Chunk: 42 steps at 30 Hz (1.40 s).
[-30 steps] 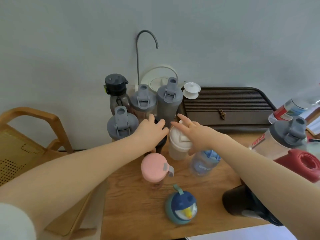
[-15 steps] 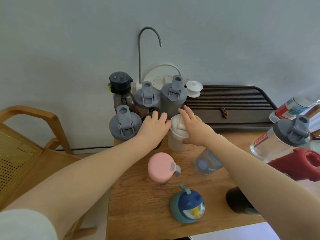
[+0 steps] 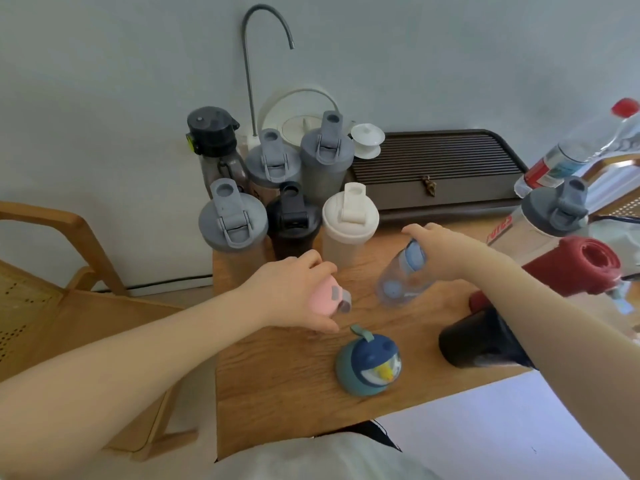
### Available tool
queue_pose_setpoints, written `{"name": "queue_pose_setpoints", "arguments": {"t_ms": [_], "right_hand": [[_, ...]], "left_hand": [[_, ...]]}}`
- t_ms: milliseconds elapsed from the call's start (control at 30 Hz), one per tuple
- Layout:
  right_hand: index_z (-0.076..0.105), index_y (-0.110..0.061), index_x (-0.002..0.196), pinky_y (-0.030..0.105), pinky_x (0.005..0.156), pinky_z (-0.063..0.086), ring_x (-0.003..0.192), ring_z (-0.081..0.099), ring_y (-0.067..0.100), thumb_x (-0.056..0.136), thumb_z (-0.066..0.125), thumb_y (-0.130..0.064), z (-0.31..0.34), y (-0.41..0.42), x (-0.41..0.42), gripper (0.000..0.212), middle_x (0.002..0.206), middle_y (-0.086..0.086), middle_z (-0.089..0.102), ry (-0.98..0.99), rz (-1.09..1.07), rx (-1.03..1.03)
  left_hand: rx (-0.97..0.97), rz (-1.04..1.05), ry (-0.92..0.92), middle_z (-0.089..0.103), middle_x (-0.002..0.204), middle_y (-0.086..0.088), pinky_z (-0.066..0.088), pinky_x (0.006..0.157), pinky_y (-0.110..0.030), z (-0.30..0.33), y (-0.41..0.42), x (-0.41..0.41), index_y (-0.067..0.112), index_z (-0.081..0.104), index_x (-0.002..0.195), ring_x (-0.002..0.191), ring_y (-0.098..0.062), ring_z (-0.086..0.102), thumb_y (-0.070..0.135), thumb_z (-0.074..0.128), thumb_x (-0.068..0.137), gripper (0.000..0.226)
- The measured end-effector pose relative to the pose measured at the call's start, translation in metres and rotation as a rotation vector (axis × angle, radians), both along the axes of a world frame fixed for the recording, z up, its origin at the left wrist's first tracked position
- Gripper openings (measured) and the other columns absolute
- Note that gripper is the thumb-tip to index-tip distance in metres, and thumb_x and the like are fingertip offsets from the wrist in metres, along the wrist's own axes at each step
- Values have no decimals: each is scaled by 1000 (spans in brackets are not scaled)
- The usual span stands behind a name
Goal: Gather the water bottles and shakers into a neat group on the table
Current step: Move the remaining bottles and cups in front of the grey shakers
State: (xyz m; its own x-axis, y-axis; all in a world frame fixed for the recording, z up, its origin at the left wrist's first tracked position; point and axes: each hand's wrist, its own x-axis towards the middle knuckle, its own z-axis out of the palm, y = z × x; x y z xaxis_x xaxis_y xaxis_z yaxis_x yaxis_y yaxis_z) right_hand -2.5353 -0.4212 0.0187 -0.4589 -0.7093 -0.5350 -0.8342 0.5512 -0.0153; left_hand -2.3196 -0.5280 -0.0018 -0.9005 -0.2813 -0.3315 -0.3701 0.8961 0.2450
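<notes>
Several shakers stand grouped at the table's back left: grey-lidded ones [image 3: 232, 223], a black shaker [image 3: 292, 220], a white shaker [image 3: 349, 220] and a dark-capped bottle [image 3: 212, 133]. My left hand [image 3: 294, 292] is closed over the pink-lidded bottle [image 3: 327, 301] in front of them. My right hand [image 3: 440, 247] grips the top of a clear bottle with a blue lid [image 3: 401, 275]. A blue-green kids' bottle [image 3: 369, 365] stands nearer me, untouched.
A dark slatted tea tray [image 3: 436, 161] and a white kettle [image 3: 301, 123] under a curved spout sit at the back. At the right are a grey-lidded shaker [image 3: 550, 216], a red-lidded dark bottle [image 3: 585, 265] and a plastic water bottle [image 3: 581, 147]. A wooden chair [image 3: 52, 271] stands left.
Both hands drew back from the black and white shakers. My left hand came down onto the pink-lidded bottle, my right hand onto the clear blue-lidded bottle.
</notes>
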Motion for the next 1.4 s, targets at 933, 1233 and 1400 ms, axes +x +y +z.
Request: {"name": "queue_pose_setpoints", "arguments": {"t_ms": [933,1233,1400], "right_hand": [[18,-16,145,43,91,46,121,47,35,78,69,-39,-35,-40,92,88,137,12,40,-105,330,-552],[35,-18,139,37,97,44,121,49,23,85,58,-44,29,33,44,65,139,6,45,-222,421,-449],[33,-27,140,34,103,38,126,41,20,86,55,-46,37,121,-13,62,142,-1,40,-73,491,-176]], "left_hand": [[-390,13,224,57,122,-23,54,80,-41,-8,-6,55,-1,49,124,111,-37,58,7,87,45,88],[-121,-2,238,15,154,-5,30,108,-37,-1,72,27,28,7,144,138,-22,23,50,48,76,83],[-157,73,-71,15,152,0,48,87,-36,-15,128,-13,35,-2,143,126,-22,40,60,62,72,99]]}}
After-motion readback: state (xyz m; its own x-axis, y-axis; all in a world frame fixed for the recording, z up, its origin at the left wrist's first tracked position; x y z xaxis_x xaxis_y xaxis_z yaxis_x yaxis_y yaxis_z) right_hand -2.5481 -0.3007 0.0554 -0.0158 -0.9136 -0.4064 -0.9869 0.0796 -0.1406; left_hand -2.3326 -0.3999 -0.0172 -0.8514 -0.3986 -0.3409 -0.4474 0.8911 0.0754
